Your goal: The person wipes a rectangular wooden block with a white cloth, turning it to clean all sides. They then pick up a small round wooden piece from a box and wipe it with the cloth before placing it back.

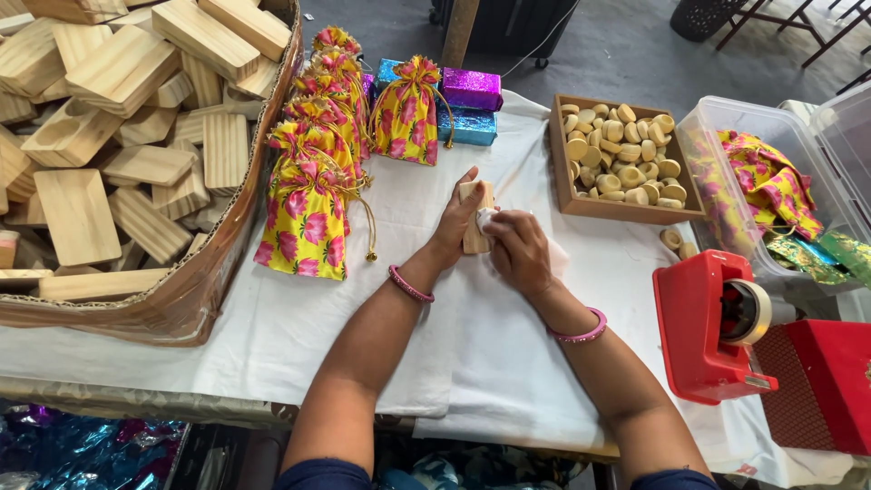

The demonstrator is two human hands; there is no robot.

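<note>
Block: we see a small wooden block point(475, 218) standing near upright on the white cloth point(472, 354), mid-table, its long axis running away from us.
Left hand: our left hand point(454, 227) is clamped on the block's left side, fingers curled round it.
Right hand: our right hand point(519, 249) is closed on a white wipe point(490, 218) and presses it to the block's right face.
Nearer hand: both touch it; the block lies between them.
Nearby: floral pouches point(313, 195) to the left, a tray of wooden discs point(621, 159) to the right.

Both hands meeting mid-table — left hand point(454, 227) gripping, right hand point(519, 249) curled, fingers closed
</note>
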